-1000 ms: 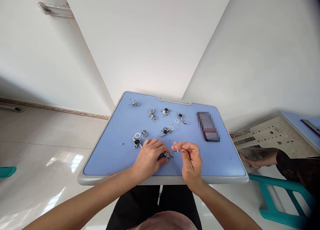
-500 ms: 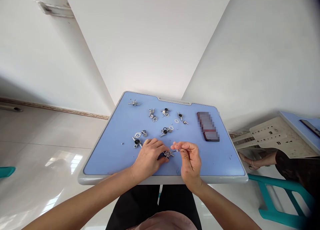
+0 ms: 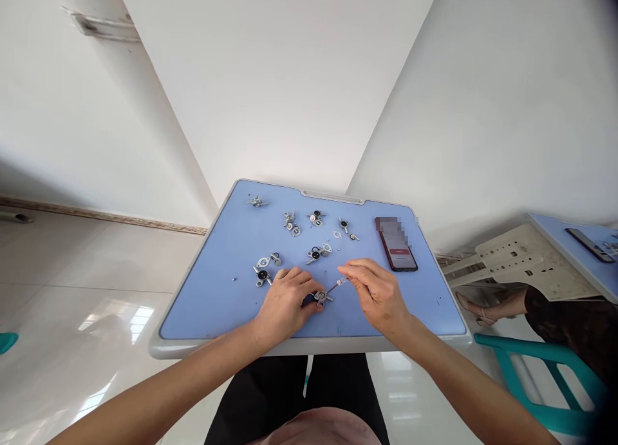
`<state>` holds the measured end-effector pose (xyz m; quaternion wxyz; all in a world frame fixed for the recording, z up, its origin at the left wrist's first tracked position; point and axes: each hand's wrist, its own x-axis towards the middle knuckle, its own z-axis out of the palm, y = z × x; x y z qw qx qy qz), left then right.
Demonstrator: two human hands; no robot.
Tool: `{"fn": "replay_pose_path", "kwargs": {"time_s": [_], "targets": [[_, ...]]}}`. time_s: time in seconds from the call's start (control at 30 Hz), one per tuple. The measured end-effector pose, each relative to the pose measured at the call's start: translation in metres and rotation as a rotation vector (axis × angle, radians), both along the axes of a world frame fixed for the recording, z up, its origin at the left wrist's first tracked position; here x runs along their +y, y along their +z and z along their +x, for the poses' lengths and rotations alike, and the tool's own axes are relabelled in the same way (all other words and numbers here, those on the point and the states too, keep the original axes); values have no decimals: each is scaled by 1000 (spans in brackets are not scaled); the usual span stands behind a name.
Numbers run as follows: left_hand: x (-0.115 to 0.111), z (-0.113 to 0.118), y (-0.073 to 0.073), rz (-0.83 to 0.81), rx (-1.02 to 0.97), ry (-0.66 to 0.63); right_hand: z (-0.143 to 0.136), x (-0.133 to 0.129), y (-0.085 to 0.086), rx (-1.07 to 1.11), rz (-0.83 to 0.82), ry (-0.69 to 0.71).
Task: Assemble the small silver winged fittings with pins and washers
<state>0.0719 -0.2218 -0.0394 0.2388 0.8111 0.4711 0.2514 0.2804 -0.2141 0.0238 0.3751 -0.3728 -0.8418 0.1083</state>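
Note:
My left hand (image 3: 286, 302) pinches a small metal valve-like part (image 3: 322, 297) between thumb and fingertips, low over the front middle of the table. Thumb and fingers of my right hand (image 3: 379, 293) close on the end of a small screwdriver (image 3: 340, 281) with a clear handle. Its thin shaft slants down to the left, the tip at the metal part; whether it sits in a screw is too small to tell. Left of my left hand lies another metal part with a black round centre (image 3: 262, 275), beside a flat oval plate (image 3: 263, 263).
Several similar metal parts lie across the blue table (image 3: 203, 303), among them one at the far left (image 3: 257, 201) and one beyond my hands (image 3: 315, 255). A phone (image 3: 403, 259) lies at the right. Beyond stand a teal stool (image 3: 512, 374) and another table, with a person's leg (image 3: 506, 308).
My right hand has turned palm-down and moved slightly right and up, showing more of the screwdriver. My left hand keeps its hold on the metal part. The view has shifted slightly.

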Motion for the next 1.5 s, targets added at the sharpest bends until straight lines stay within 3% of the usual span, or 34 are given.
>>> {"fn": "replay_pose_path", "kwargs": {"time_s": [0.13, 0.2, 0.33, 0.43, 0.57, 0.73, 0.8, 0.97, 1.07, 1.17, 1.23, 1.3, 1.43, 1.5], "targets": [[0, 0, 1, -6, 0, 1, 3, 1, 7, -95, -143, 67], [0, -1, 2, -5, 2, 2, 2, 0, 7, -203, -179, 7], [0, -1, 2, 0, -1, 1, -4, 0, 2, -501, -98, -208], [0, 0, 1, 2, 3, 0, -7, 2, 5, -618, -149, -279], [0, 0, 2, -13, 21, 2, -4, 4, 17, -569, -267, -237], [0, 0, 4, -24, 12, -2, 6, 10, 32, -451, -230, 90], [0, 0, 4, -26, 8, 1, 7, 12, 31, -468, -174, 141], [-1, -1, 5, -20, 13, 3, -2, 9, 15, -486, 41, 2], [0, -1, 4, -16, 6, -1, -3, 8, 13, -368, -75, -16], [0, -1, 3, -10, -1, -6, 1, 9, 22, -329, -247, 117], [0, -1, 3, -8, 2, -7, 4, 9, 26, -344, -257, 178], [0, -1, 3, -8, 11, -7, 5, 8, 23, -390, -211, 119], [0, -1, 4, -16, 11, -11, 0, 8, 4, -489, -100, -133], [1, -1, 4, -16, 6, -9, -2, 7, -2, -425, -105, -126]]}}
